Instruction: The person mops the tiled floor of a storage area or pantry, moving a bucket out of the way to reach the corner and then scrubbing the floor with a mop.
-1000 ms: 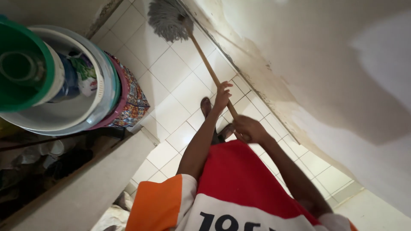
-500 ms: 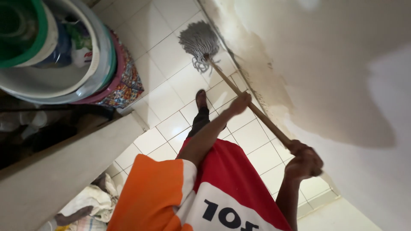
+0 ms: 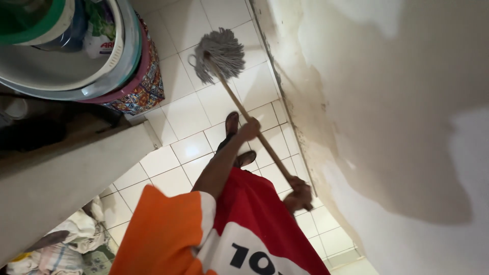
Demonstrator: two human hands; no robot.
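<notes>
At the far left a stack of plastic basins (image 3: 76, 71) sits nested on a patterned tub (image 3: 140, 86), above a pale ledge (image 3: 56, 178); crumpled cloths (image 3: 66, 242) lie on the floor beneath it. Just right of the basins, the grey string mop head (image 3: 221, 53) rests on the white floor tiles (image 3: 186, 114), its wooden handle (image 3: 265, 145) slanting down to the right (the camera view is tilted). The left hand (image 3: 248, 130) is wrapped around the handle partway along, above a sandalled foot (image 3: 232, 124). The orange and red shirt (image 3: 204, 229) fills the lower middle. Further right, the right hand (image 3: 299, 196) grips the handle's upper end, close beside the stained wall (image 3: 387, 112)
</notes>
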